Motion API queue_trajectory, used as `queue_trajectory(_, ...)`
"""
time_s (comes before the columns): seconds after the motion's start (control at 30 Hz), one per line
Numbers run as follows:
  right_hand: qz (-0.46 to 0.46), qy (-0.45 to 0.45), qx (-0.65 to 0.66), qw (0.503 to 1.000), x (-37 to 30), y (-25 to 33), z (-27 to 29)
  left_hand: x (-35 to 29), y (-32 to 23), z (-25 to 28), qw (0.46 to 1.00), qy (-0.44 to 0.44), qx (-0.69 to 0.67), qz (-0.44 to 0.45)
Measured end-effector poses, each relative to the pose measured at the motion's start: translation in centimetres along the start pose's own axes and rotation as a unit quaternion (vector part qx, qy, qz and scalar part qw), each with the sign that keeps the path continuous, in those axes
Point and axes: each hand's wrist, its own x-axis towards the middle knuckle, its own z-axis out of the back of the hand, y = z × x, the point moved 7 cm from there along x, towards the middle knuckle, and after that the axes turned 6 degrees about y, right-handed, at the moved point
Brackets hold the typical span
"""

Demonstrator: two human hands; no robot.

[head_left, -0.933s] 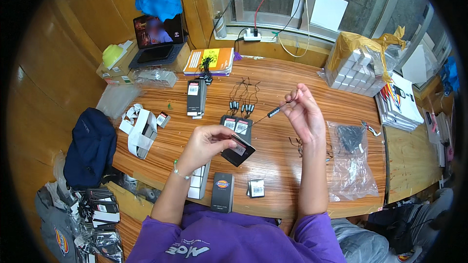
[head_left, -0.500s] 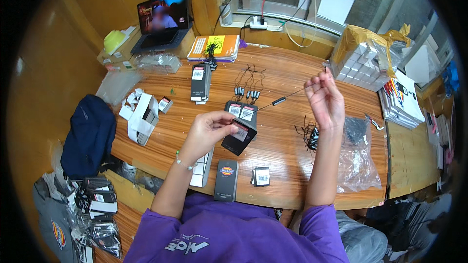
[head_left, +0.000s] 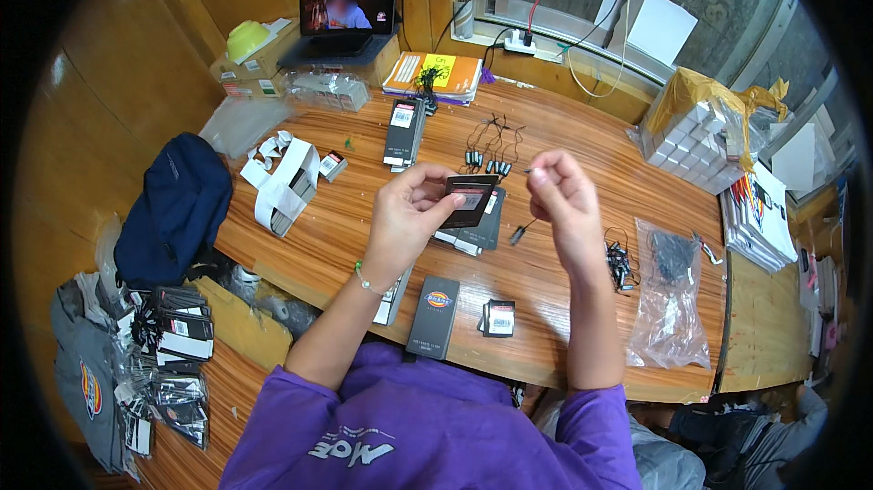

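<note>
A dark hang tag (head_left: 482,188) with a white-and-red barcode label is pinched between the thumb and fingers of my left hand (head_left: 406,217). Close to its right, my right hand (head_left: 566,204) is closed on a thin black tag string (head_left: 517,236), whose small dark barrel hangs below the fingers. Whether the string passes through the tag, I cannot tell. Under the held tag lies a stack of dark tags (head_left: 489,228), partly covered by it. Nearer me are a dark tag stack with a coloured logo (head_left: 435,315) and a small pile of barcode-labelled tags (head_left: 498,318).
More tag strings (head_left: 486,159) lie beyond my hands, and a tangled bunch (head_left: 620,267) sits right of my forearm beside a clear plastic bag (head_left: 668,326). A tall tag stack (head_left: 401,133), a white box (head_left: 284,185) and a laptop (head_left: 347,13) stand left; wrapped small boxes (head_left: 700,135) stand right.
My right hand has come down and leftward, nearer the tag; the string that was stretched taut now hangs slack from it. My left hand has raised and turned the tag. The whole view has shifted.
</note>
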Motion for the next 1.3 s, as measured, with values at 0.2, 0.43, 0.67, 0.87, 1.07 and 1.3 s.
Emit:
queue_trajectory(0.2, 0.102, -0.061, -0.301, 0.946, -0.7, 0.5, -2.6, -0.2, -0.6, -0.4, 0.999, -0.010, -0.030, -0.020)
queue_trajectory(0.43, 0.230, -0.062, -0.408, 0.881, -1.3, 1.4, -3.2, -0.1, -0.6, -1.6, 0.999, 0.019, -0.003, -0.043)
queue_trajectory(0.67, 0.249, -0.068, -0.436, 0.862, -1.3, 2.3, -2.4, 0.7, -1.0, -2.9, 0.998, 0.046, -0.029, 0.010)
queue_trajectory(0.87, 0.222, -0.076, -0.386, 0.892, -1.0, 2.2, -2.3, 0.8, -1.4, -2.8, 0.998, 0.045, -0.052, 0.011)
queue_trajectory(1.07, 0.274, -0.077, -0.465, 0.838, -1.7, 2.4, -3.0, 0.5, -1.5, -3.1, 0.998, 0.052, -0.022, -0.003)
queue_trajectory(1.3, 0.283, -0.091, -0.456, 0.839, -1.7, 2.3, -2.5, 0.8, -1.9, -3.6, 0.999, 0.043, 0.027, -0.018)
